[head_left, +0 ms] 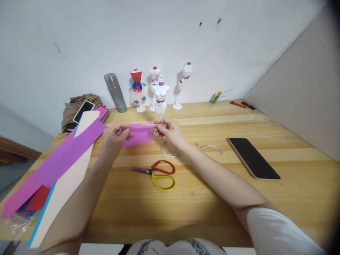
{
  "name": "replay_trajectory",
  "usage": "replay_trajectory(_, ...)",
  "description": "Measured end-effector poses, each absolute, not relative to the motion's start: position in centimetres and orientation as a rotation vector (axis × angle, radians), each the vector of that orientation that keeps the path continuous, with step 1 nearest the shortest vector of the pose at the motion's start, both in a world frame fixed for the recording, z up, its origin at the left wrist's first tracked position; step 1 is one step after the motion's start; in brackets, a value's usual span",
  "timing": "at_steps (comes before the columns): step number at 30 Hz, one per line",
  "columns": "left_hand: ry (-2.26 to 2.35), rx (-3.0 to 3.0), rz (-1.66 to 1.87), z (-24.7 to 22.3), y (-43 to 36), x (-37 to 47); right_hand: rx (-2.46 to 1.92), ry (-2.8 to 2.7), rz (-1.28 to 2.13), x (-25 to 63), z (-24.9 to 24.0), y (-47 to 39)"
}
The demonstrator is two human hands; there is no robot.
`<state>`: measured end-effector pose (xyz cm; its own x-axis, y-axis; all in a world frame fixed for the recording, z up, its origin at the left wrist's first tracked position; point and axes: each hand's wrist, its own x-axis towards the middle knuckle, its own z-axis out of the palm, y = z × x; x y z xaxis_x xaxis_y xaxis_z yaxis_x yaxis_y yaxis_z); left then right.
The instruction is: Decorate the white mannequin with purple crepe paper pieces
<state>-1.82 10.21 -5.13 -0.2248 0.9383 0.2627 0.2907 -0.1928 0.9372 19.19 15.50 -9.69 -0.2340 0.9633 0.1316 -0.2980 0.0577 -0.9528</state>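
A small magenta-purple sheet (138,137) hangs between my two hands, its upper edge stretched sideways and folded or gathered. My left hand (117,136) pinches the left end of that edge, and my right hand (168,131) pinches the right end. Just behind them stands a white mini mannequin (160,92) with a purple neck band. Below the sheet lie scissors (150,172) with one red and one yellow handle, blades pointing left. A pale ring (166,150) rests on the table, partly behind my right wrist.
Other mini mannequins (136,86) and a grey-green bottle (116,92) stand along the wall. Long purple (66,152) and cream strips (73,177) cover the table's left side. A tablet (253,158) lies right; a glue tube (216,97) is near the wall.
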Motion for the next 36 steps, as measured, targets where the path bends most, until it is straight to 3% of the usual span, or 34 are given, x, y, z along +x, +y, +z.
replay_trajectory(36,1.41,1.419,1.456,-5.19,10.11,-1.82,-0.792,-1.202,1.411,19.26,-9.57,15.24)
